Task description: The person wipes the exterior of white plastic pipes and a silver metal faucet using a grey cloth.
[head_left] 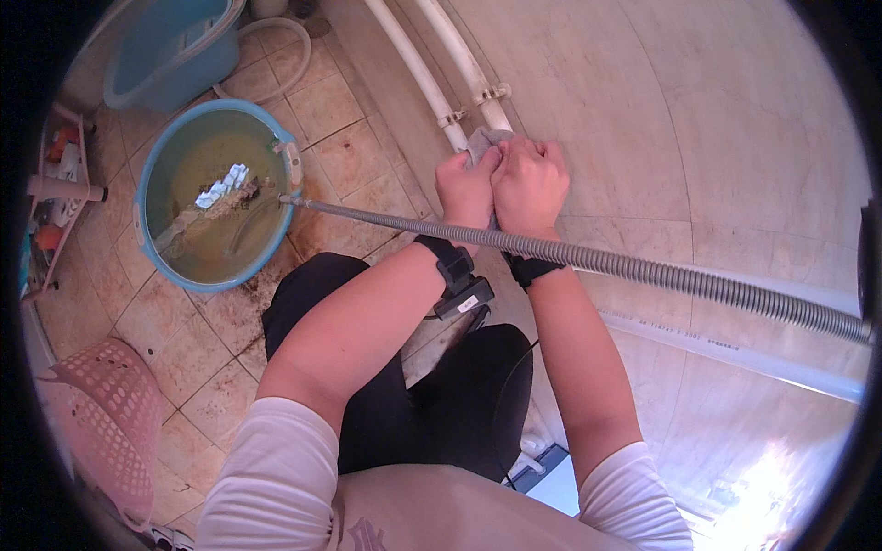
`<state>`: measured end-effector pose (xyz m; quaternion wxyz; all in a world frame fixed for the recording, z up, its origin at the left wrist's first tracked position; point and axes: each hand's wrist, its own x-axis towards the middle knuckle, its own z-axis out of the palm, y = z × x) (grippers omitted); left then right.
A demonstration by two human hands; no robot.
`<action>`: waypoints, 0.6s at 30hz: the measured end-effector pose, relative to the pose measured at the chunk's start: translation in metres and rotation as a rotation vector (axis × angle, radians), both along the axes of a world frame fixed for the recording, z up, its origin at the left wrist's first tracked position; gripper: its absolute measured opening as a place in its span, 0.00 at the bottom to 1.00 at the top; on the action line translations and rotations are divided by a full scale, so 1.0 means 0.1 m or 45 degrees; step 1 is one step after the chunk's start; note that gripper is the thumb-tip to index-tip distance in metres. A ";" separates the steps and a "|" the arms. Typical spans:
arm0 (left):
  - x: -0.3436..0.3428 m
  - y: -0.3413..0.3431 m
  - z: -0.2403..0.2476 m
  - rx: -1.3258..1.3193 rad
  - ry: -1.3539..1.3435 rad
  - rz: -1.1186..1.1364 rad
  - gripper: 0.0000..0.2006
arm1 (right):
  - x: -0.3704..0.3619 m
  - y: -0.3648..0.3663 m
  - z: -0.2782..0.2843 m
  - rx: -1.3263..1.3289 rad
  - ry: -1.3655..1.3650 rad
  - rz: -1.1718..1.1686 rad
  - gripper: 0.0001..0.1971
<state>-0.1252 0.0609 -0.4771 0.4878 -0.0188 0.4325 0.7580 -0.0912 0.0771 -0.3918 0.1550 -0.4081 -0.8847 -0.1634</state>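
A grey cloth [484, 140] is mostly hidden by the left hand [466, 191] and right hand [530, 186]; toward the tiled floor's [216, 397] left edge, a pink basket [112, 395] is cut off by the view's edge.

Your view is moderately bright with a pinkish cast; glare burns out the lower right, the wall [735, 110] bows at the upper right, and black vignetting swallows your frame's corners.

Relative to hands [530, 188]: grey fabric cloth [485, 140] under them, against round white pipes [464, 57] at 11 o'clock. Round blue plastic basin [211, 286] at 9, on beige tiled floor [207, 395]. Blue plastic tub [197, 78] at 10. Pink perforated plastic basket [119, 413] at 8. Long ribbed grey hose [588, 255] crosses above wrists, 9 to 3–4.
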 end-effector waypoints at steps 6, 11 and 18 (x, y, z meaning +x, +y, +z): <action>-0.24 0.09 0.05 0.152 -0.198 0.187 0.09 | -0.22 0.12 -0.05 0.037 0.076 0.124 0.06; -0.33 0.13 0.20 0.190 -0.263 0.268 0.07 | -0.31 0.24 -0.13 0.060 0.088 0.067 0.06; -0.32 0.17 0.13 0.166 -0.162 0.171 0.11 | -0.33 0.32 -0.10 0.047 0.043 0.133 0.08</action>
